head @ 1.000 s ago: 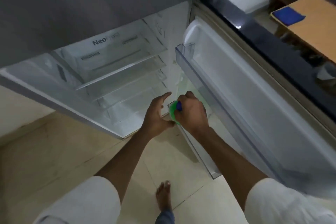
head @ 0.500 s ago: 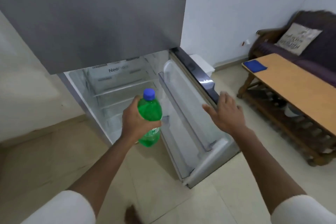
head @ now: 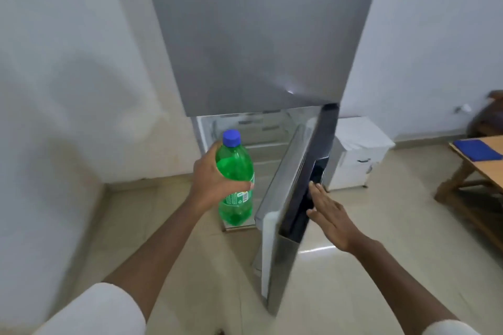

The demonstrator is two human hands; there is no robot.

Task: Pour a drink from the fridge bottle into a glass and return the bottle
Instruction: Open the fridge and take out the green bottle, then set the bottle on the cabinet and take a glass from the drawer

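My left hand [head: 215, 182] grips a green plastic bottle [head: 236, 171] with a blue cap, upright, out in front of the open lower fridge compartment [head: 261, 139]. My right hand [head: 330, 215] lies flat, fingers apart, against the dark outer face of the lower fridge door [head: 304, 185], which stands partly swung in toward the fridge. The grey upper door [head: 255, 35] is closed. No glass is in view.
A white low cabinet [head: 359, 155] stands right of the fridge against the wall. A wooden table [head: 481, 168] with a blue cloth [head: 477, 149] on it is at the far right. Pale tiled floor lies below; a white wall is on the left.
The bottle has come out of the door shelf into my left hand and been lifted. My right hand went to the door's outer face, and the door has swung partway toward the fridge.
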